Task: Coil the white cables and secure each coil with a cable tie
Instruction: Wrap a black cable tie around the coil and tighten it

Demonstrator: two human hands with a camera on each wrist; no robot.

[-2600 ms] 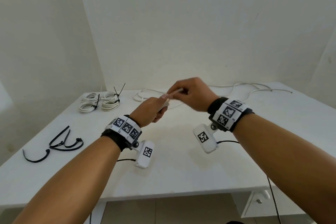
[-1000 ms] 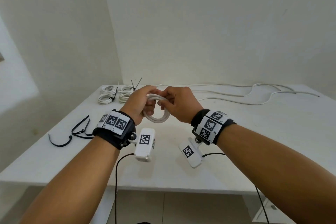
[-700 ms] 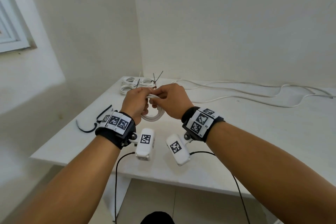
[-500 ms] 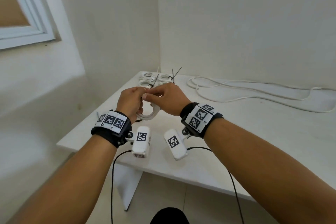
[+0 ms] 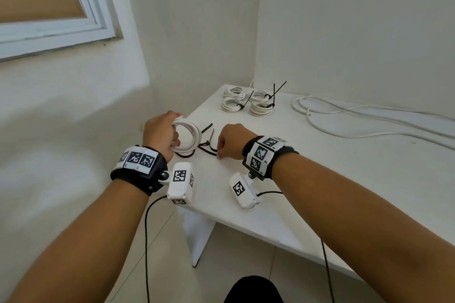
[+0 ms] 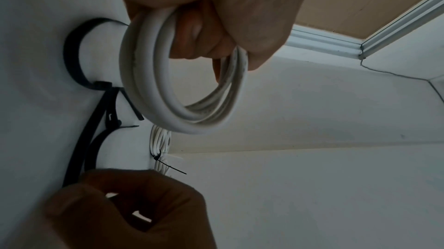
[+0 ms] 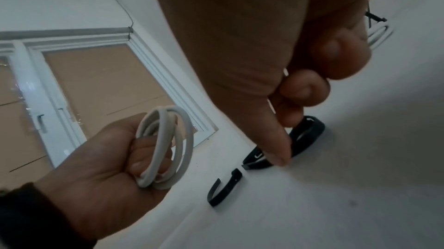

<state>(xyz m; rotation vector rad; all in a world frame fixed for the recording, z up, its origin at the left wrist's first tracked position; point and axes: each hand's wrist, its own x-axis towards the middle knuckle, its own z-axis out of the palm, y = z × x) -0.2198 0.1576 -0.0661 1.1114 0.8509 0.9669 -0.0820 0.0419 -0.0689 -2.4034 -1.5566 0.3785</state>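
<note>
The left hand (image 5: 160,134) is gripping a finished coil (image 5: 188,137) just above the desk's (image 5: 320,179) left edge, fingers curled through it, while the right hand (image 5: 230,141) is pinching a black tie (image 7: 305,139) lying on the desk there. Next, I judge, the tie is needing lifting and threading round the coil. Four tied coils (image 5: 247,103) are sitting at the far left corner, loose cable (image 5: 369,120) trailing along the far edge, in a white-walled room with a window (image 5: 49,7).

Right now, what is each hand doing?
Left hand: grips the white cable coil.
Right hand: pinches a black cable tie on the table.
</note>
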